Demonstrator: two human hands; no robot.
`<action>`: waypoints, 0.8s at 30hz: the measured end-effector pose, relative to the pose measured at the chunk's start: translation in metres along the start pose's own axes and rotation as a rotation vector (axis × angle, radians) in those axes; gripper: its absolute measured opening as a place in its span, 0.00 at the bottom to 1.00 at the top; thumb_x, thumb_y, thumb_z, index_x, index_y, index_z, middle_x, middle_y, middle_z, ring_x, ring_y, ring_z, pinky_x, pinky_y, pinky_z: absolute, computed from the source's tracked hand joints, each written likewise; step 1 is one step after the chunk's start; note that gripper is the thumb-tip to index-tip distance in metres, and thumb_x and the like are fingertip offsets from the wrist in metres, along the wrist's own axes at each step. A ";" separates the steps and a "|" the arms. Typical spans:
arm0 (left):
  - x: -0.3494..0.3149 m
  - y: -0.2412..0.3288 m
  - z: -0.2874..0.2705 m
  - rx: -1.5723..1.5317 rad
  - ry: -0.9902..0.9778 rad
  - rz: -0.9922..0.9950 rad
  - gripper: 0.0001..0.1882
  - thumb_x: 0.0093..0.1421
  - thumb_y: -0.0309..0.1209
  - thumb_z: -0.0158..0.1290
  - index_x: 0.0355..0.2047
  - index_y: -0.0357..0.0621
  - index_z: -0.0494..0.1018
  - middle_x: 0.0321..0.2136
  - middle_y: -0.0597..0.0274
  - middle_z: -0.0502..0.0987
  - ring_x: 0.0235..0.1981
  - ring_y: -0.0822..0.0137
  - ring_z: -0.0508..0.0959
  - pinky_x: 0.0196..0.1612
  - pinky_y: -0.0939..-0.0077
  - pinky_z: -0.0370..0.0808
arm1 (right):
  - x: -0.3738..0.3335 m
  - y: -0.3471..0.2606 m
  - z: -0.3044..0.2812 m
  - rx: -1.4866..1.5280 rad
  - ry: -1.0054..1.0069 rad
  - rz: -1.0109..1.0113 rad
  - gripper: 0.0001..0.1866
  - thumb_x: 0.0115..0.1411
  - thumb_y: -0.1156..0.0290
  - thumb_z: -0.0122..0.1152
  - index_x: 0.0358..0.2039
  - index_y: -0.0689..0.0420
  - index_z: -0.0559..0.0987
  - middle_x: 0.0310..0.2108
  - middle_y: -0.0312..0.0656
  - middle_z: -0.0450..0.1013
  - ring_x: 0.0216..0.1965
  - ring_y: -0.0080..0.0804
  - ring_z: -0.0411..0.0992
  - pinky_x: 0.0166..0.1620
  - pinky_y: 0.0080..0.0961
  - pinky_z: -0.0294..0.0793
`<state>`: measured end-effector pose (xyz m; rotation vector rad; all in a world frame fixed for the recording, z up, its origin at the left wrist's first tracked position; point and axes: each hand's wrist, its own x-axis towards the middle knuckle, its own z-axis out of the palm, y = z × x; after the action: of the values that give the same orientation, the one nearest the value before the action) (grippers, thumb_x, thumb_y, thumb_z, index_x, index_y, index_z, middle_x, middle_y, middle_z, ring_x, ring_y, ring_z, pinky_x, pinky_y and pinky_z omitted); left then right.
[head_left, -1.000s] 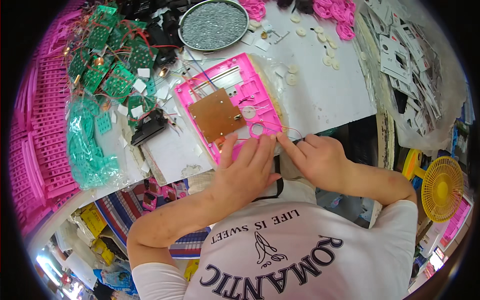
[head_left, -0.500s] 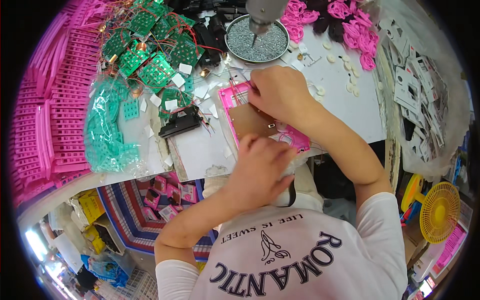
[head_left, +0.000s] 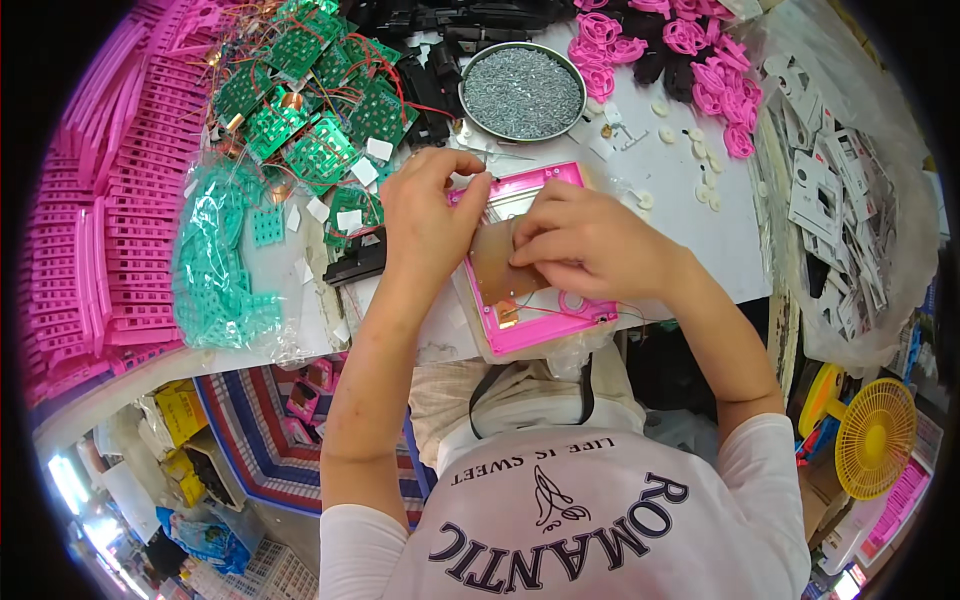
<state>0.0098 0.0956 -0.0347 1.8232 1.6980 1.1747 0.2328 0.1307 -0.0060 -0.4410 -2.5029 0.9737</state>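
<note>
Reaching over a pink case (head_left: 548, 327), brown board (head_left: 497, 270) under bent fingers of right hand (head_left: 592, 240), left hand (head_left: 432, 205) curled, both grips unclear.

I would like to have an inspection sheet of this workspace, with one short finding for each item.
Surface: white tabletop, crowded toward its far and left parts.
Job's things: open pink casing with a brown board inside.
Clutter: green circuit boards heaped at far left; round tray full of small metal pieces beyond the casing.
Hands: left hand at the casing's upper left corner; right hand over the board, fingers bent; cannot tell if either grips anything.
Cables: loose red wires among the circuit boards.
Surroundings: yellow fan at lower right; striped bag below the table.
</note>
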 end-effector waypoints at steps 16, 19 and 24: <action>-0.005 0.018 -0.012 0.053 -0.080 -0.156 0.10 0.58 0.31 0.66 0.34 0.41 0.77 0.18 0.64 0.74 0.22 0.73 0.73 0.31 0.80 0.67 | 0.010 0.009 -0.003 -0.589 0.245 0.187 0.05 0.49 0.74 0.69 0.29 0.55 0.83 0.30 0.38 0.74 0.35 0.37 0.74 0.36 0.34 0.75; -0.004 0.016 -0.006 0.371 -0.053 -0.068 0.10 0.57 0.36 0.67 0.29 0.43 0.80 0.13 0.66 0.72 0.20 0.69 0.74 0.37 0.70 0.68 | 0.010 0.003 -0.002 -0.631 0.212 0.162 0.05 0.46 0.73 0.69 0.25 0.54 0.82 0.27 0.37 0.72 0.34 0.37 0.72 0.35 0.35 0.73; -0.004 0.022 0.006 0.479 0.077 0.242 0.05 0.53 0.36 0.67 0.27 0.53 0.82 0.30 0.71 0.80 0.38 0.65 0.78 0.53 0.54 0.62 | 0.004 -0.018 0.000 -0.692 0.002 0.122 0.04 0.44 0.69 0.68 0.22 0.54 0.83 0.29 0.35 0.75 0.38 0.35 0.73 0.38 0.35 0.73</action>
<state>0.0287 0.0887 -0.0224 2.3491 1.9731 0.9926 0.2273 0.1196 0.0080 -0.7980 -2.7824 0.1047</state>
